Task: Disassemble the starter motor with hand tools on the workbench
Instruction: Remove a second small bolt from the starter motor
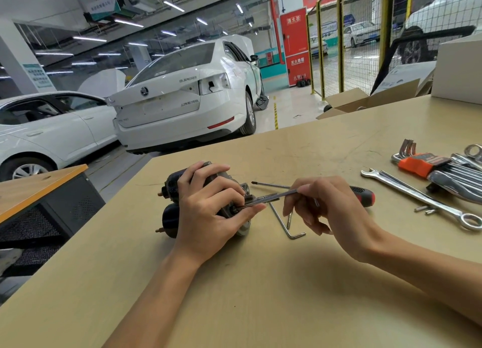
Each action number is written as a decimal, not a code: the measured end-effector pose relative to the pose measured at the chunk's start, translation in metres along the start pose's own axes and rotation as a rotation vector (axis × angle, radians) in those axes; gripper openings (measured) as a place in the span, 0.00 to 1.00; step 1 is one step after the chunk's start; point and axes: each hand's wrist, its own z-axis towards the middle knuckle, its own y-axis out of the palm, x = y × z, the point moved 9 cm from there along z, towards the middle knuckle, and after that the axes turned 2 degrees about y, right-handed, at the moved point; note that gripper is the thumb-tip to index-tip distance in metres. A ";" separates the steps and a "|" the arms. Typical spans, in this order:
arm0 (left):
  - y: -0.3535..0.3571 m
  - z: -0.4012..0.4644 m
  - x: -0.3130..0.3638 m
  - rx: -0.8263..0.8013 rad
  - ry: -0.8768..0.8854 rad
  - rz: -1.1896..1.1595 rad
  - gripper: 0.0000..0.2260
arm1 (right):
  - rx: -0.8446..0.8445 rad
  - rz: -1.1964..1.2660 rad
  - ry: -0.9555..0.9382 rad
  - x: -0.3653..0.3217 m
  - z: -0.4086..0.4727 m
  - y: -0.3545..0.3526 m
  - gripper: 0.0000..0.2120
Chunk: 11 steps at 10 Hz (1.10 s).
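The starter motor (172, 218), dark with copper terminals at its left end, lies on the tan workbench (234, 295). My left hand (208, 206) grips its body from above, fingers curled over the housing's right end. My right hand (326, 209) pinches a long thin metal rod (273, 196) that reaches left into the motor's end by my left fingertips. Whether the rod is a bolt or a tool I cannot tell.
A red-and-black screwdriver (363, 195) lies behind my right hand. An L-shaped hex key (284, 225) rests under it. To the right lie a combination spanner (422, 200), two small bolts (426, 209) and an orange hex key set (422, 163). Cardboard boxes (365, 102) stand at the back.
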 end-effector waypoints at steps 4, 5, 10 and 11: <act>0.000 -0.001 -0.001 0.002 0.005 0.003 0.17 | -0.024 -0.088 -0.062 -0.007 -0.004 0.002 0.18; 0.000 -0.001 -0.001 0.003 0.003 0.001 0.17 | -0.006 -0.081 -0.051 -0.006 -0.003 0.001 0.18; 0.002 0.000 -0.001 -0.002 -0.016 -0.017 0.16 | 0.052 -0.054 0.264 0.031 0.006 -0.011 0.23; 0.002 -0.001 -0.002 0.006 -0.015 -0.015 0.17 | 0.074 -0.069 0.299 0.037 0.005 -0.010 0.23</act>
